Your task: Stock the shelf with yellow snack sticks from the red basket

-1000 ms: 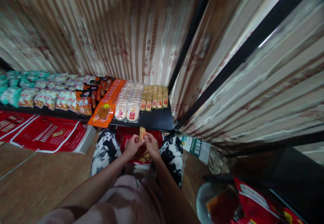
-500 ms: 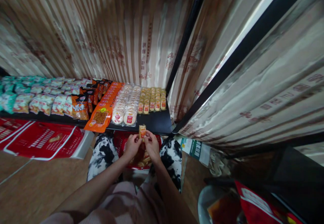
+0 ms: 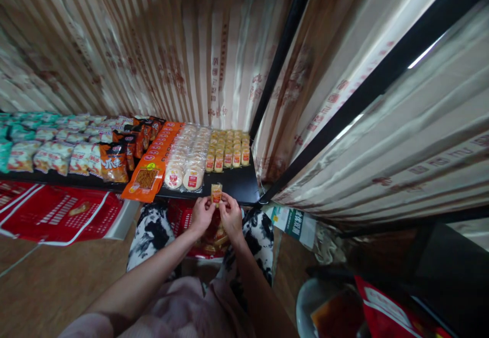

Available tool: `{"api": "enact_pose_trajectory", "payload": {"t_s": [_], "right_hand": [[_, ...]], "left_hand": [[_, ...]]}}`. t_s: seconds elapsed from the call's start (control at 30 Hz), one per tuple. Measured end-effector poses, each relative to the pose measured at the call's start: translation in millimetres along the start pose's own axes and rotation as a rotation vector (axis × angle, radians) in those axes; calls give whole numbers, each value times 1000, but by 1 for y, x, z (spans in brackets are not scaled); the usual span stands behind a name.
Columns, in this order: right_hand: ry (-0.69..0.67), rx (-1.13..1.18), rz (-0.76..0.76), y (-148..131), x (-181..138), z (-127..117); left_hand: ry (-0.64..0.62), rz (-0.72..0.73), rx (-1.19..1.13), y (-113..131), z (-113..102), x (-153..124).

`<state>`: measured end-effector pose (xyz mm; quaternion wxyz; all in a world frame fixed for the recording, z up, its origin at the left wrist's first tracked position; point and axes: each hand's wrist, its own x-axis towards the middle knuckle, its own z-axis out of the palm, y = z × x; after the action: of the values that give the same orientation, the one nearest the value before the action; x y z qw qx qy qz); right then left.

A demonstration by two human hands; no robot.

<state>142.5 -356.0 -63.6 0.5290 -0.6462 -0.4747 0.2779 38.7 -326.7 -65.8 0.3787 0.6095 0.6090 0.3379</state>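
One small wrapped snack [image 3: 216, 193], yellowish with an orange-red label, is pinched upright between my two hands at the shelf's front edge. My left hand [image 3: 202, 215] grips its left side, and my right hand [image 3: 231, 216] its right side; the fingers of both are closed. Below them, between my knees, an open red bag [image 3: 181, 218] holds more such wrapped snacks, partly hidden by my wrists. On the black shelf [image 3: 239, 182] stand rows of the same small snacks [image 3: 228, 159]. To their left lie stacked round white crackers [image 3: 193, 177] in clear wrappers.
An orange snack packet [image 3: 143, 177] overhangs the shelf edge, beside orange-black bags [image 3: 114, 162] and white and green packets [image 3: 53, 157]. A large red bag [image 3: 69, 210] lies at left. Black frame poles [image 3: 282, 53] and curtains [image 3: 183, 43] stand behind. A pale bin [image 3: 303, 302] sits at lower right.
The wrapped snack, still in both hands, now stands slightly higher against the shelf and its label faces me more squarely. The view has shifted slightly.
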Motion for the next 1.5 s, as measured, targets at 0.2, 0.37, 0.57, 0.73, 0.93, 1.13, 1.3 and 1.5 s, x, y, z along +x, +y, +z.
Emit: {"api": "enact_pose_trajectory", "payload": {"t_s": [0.2,0.37,0.57,0.73,0.93,1.13,1.3,1.5], "right_hand": [[6,9,24,0,7,-3],[19,-12,50,7,16,-5],[42,-11,58,11,25,-7],[57,-23,40,14,32,-7],[51,-37,63,18,40,-7],[52,-70,52,21,57,-7],[76,-114,28,19,74,-7],[106,-112,-1,24,84,-1]], "left_hand": [[-29,31,5,5,7,11],[-28,51,10,10,15,20],[-37,28,-94,21,22,29],[-27,-31,-93,30,25,36],[-69,-31,-40,31,28,49],[-75,-14,48,39,33,63],[-53,-2,34,50,39,72],[-54,-45,31,56,42,77]]}}
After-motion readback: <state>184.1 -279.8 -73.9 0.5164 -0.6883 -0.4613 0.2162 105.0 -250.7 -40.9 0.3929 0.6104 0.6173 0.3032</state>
